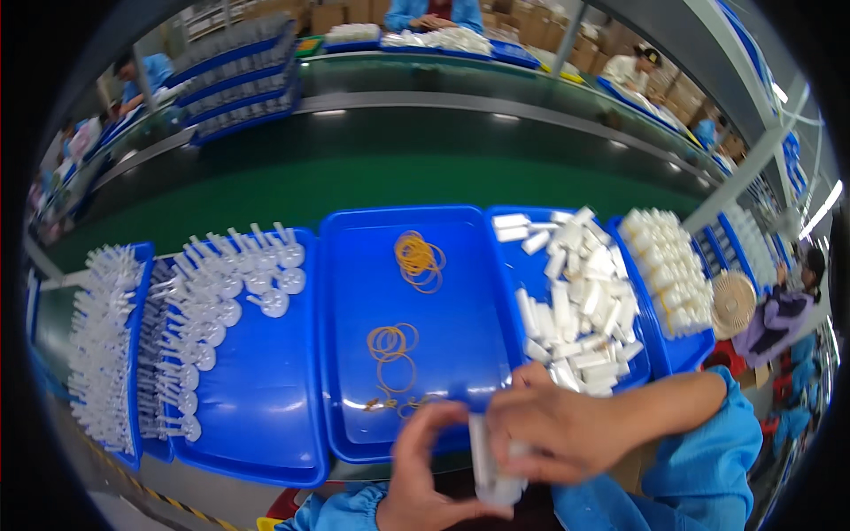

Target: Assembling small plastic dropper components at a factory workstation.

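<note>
In front of me, at the near edge of the middle tray, I have a bundle of white plastic pieces standing roughly upright, blurred by motion. My left hand curves round it in a wide C, with the thumb at its lower end and the fingertips by its top. From the other side my right hand grips the same pieces, its fingers bent over them. How many pieces there are cannot be made out. Orange rubber bands lie in the blue middle tray, with more loose rubber bands closer to my hands.
A blue tray at left holds clear round-based parts with stems. Farther left stand more such parts. White rectangular pieces fill the right tray, beside bundled white pieces. Beyond runs a green conveyor belt; people work across it.
</note>
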A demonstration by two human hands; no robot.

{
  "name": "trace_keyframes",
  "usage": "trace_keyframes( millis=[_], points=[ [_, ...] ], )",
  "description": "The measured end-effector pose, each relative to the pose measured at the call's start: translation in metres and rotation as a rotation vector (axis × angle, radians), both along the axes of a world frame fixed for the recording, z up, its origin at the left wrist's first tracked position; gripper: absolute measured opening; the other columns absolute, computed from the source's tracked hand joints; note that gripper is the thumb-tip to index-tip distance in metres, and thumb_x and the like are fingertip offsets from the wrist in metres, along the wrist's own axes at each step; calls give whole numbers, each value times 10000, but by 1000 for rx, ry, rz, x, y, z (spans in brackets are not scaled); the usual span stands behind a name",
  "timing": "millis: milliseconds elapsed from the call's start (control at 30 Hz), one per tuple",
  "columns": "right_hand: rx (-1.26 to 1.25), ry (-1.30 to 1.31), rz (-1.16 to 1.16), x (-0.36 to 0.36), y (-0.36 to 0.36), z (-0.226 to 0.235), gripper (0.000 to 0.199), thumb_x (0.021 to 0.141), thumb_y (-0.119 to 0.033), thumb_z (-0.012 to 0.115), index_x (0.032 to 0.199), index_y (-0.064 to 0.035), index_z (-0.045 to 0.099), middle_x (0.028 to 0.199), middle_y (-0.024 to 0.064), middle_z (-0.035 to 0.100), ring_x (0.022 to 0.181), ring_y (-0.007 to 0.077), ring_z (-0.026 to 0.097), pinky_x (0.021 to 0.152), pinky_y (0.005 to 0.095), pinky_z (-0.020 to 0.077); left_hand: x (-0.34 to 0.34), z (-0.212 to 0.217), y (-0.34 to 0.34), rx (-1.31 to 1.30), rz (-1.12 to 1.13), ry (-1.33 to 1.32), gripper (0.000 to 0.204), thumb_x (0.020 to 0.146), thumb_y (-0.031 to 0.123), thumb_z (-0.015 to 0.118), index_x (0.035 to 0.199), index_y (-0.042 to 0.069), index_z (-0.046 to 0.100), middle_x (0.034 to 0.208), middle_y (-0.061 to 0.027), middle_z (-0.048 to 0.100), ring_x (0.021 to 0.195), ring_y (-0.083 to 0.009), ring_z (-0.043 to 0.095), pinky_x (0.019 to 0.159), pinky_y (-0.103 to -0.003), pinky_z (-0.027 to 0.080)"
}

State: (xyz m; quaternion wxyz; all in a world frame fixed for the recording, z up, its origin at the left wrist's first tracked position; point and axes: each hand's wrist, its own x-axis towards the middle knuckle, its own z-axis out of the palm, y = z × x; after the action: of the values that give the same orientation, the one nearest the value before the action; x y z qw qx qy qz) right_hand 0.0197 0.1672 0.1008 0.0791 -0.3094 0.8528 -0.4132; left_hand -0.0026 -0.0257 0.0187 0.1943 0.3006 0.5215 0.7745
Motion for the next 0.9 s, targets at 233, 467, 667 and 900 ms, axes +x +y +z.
trace_keyframes(
  millis=[233,467,667,900],
  points=[
    [-183,248,466,-7,-31,-40,238,818,-221,575,1016,-90,555,983,88,533,937,244,496,806,367,318,-16,-13,-23,8,-540,135,1265,564,246,866,1421,41,-42,1324,-137,368,1216,-239,376,994,-371,326],
    [120,279,55,-125,-12,-77,154,765,-162,646,904,-132,586,928,57,506,952,249,481,769,391,363,-22,-6,-43,147,-246,-446,333,728,-82,610,1004,20,453,849,-123,562,880,-257,583,774,-374,482],
    [356,333,193,-132,-30,-99,126,779,-180,627,870,-117,568,943,62,487,968,240,464,757,378,343,-30,-9,-48,287,-40,-412,347,652,-171,611,902,19,462,771,-112,547,690,-198,584,615,-318,502],
    [229,555,77,-103,-35,-52,96,766,-163,571,811,-101,514,860,51,505,928,217,469,764,361,315,-31,-7,-38,71,317,-394,253,687,-93,583,876,12,453,901,-171,516,622,-234,579,516,-342,502]
  ],
)
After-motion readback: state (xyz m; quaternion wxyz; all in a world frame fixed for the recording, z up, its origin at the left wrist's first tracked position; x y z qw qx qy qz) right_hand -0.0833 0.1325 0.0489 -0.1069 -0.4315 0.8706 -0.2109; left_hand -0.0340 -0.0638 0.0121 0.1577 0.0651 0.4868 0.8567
